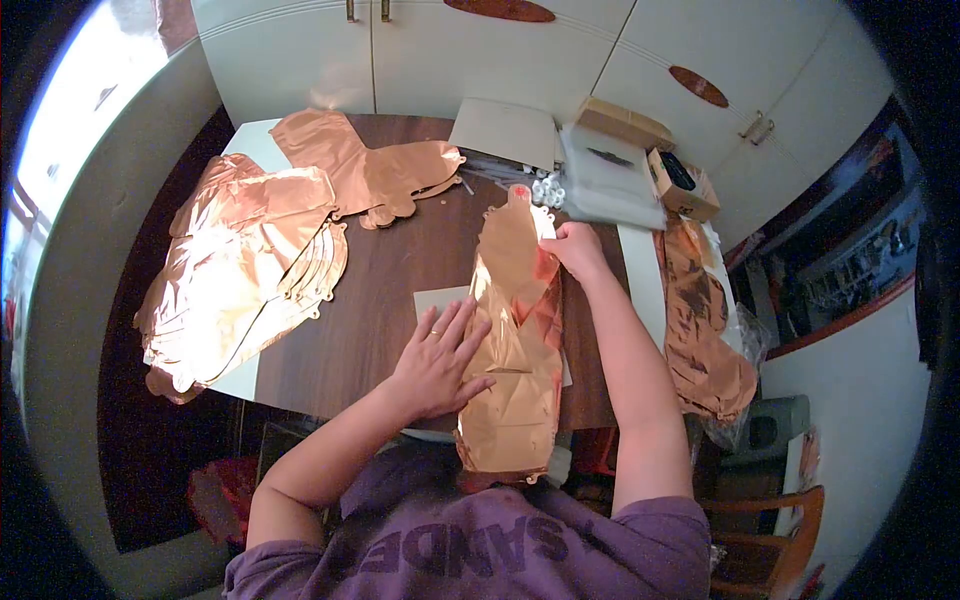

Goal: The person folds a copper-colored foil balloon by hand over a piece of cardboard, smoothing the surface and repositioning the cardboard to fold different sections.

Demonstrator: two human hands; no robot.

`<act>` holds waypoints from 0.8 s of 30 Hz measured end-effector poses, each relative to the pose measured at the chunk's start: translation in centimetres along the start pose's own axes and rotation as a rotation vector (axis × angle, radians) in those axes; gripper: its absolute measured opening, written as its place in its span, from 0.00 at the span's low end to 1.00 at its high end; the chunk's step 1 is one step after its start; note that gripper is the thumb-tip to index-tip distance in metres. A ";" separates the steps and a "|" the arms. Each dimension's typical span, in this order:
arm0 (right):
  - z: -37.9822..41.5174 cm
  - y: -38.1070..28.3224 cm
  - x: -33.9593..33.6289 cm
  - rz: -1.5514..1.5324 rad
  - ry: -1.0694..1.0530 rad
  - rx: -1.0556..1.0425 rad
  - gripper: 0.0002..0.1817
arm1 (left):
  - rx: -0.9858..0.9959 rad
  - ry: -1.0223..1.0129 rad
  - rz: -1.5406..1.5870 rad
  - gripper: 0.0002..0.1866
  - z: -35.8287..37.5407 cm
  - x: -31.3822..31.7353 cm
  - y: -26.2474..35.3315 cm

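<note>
A flat, uninflated rose-gold foil balloon (510,400) lies lengthwise in front of me, its near end reaching over the table edge toward my shirt. My left hand (440,360) rests on its left side with the fingers spread. At the upper right edge of the balloon, my right hand (576,250) has thumb and fingers pinched on the foil. A red mark shows on the balloon's far tip. Beneath it, a white sheet (430,300) sticks out at the left.
Several more flat foil balloons (240,250) are piled at the left, with others (700,330) at the right edge. At the back are a grey-white box (505,130), small white rolls (547,191), clear plastic bags (610,175) and a small cardboard box (690,190). A wooden chair (800,530) stands lower right.
</note>
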State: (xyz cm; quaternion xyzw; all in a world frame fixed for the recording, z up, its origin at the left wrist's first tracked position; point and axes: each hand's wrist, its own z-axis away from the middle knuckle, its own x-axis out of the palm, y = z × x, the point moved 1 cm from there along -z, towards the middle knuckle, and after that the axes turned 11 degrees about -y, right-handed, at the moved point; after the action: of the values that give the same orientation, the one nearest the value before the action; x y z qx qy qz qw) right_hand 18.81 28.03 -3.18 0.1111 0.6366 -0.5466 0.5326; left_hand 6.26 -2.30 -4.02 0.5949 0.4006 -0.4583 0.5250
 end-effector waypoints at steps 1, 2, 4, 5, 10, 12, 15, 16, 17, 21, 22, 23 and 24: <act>0.5 -0.3 -0.2 0.019 0.013 -0.010 0.19 | 0.002 0.013 0.017 0.44 -0.1 -0.1 0.0; 1.1 -0.7 -0.3 0.037 0.025 -0.019 0.21 | -0.005 0.012 0.009 0.45 -0.1 -0.2 0.0; 3.2 -1.7 -0.1 0.192 0.245 -0.089 0.26 | -0.017 0.006 -0.006 0.46 -0.2 -0.4 0.0; 4.6 -2.3 -0.1 0.271 0.355 -0.123 0.29 | -0.023 0.016 0.012 0.46 -0.3 -0.5 -0.2; 12.1 -1.7 1.6 0.345 0.058 -0.313 0.34 | -0.064 0.050 -0.026 0.46 -1.6 -1.2 -2.1; 13.5 -1.2 2.8 0.334 -0.020 -0.295 0.35 | -0.060 0.019 0.003 0.46 -2.7 -0.7 -2.6; 13.5 -0.1 3.3 0.359 -0.058 -0.305 0.36 | -0.043 -0.009 -0.018 0.47 -3.8 0.2 -2.4; 13.5 0.2 3.4 0.363 -0.046 -0.321 0.35 | -0.030 -0.010 -0.030 0.48 -3.9 0.5 -2.3; 13.4 0.4 3.5 0.366 -0.033 -0.338 0.35 | -0.018 -0.011 -0.044 0.48 -3.9 0.6 -2.2; 13.3 0.3 3.2 0.405 0.008 -0.388 0.34 | -0.005 -0.033 -0.049 0.48 -3.9 0.4 -1.8; 13.2 0.1 3.2 0.412 0.020 -0.397 0.34 | 0.007 -0.043 -0.050 0.48 -4.0 0.4 -1.7; 13.1 0.0 3.2 0.418 0.032 -0.407 0.34 | 0.018 -0.055 -0.051 0.48 -4.0 0.3 -1.7; 13.1 -0.1 3.2 0.423 0.045 -0.415 0.34 | 0.030 -0.066 -0.052 0.48 -4.0 0.3 -1.7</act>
State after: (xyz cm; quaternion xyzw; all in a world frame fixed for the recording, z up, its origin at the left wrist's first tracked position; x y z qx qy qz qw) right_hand 24.71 15.90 -3.53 0.1422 0.7092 -0.2787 0.6317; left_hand 5.25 1.87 -4.64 0.5767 0.3915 -0.4972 0.5167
